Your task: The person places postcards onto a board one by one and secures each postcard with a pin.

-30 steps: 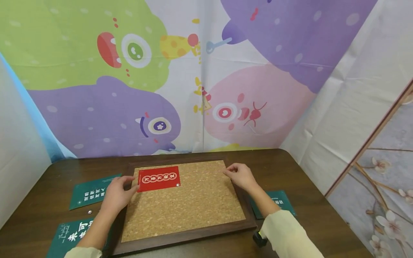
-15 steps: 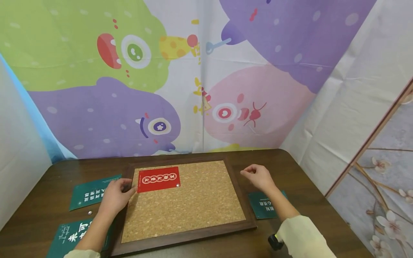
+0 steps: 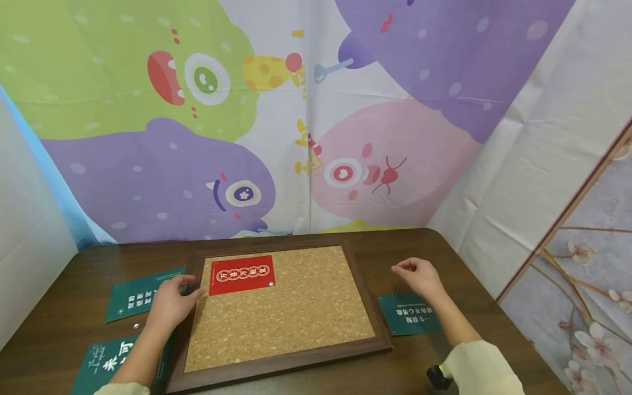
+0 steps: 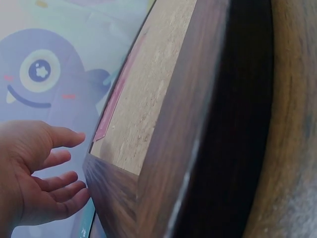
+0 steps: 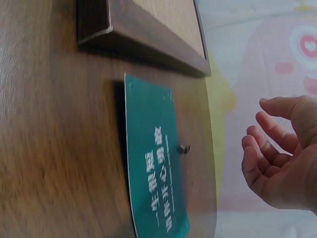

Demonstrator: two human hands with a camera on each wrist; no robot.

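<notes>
A framed cork board (image 3: 296, 318) lies on the table, with a red card (image 3: 239, 277) at its far left. A silvery pin (image 3: 271, 283) shows at that card's lower right corner. My left hand (image 3: 170, 302) is beside the frame's left edge, fingers relaxed and apart from the card; the left wrist view shows nothing in it. Right of the board, my right hand (image 3: 422, 278) hovers beyond a green card (image 3: 407, 315). Its fingers (image 5: 252, 163) curl loosely, with a gap to the thumb and nothing held. Below it a small metallic pin (image 5: 184, 148) lies by the card.
Two green cards lie left of the board: one farther away (image 3: 125, 302), one nearer (image 3: 99, 365), partly behind my left forearm. Between them is a small silvery pin (image 3: 136, 326). The frame's raised wooden border (image 3: 291, 366) surrounds the cork. A cartoon-printed curtain (image 3: 286, 203) hangs behind the table.
My right hand has moved right, from the board's far right corner to above the right green card, uncovering more of it. My left hand has shifted only slightly left.
</notes>
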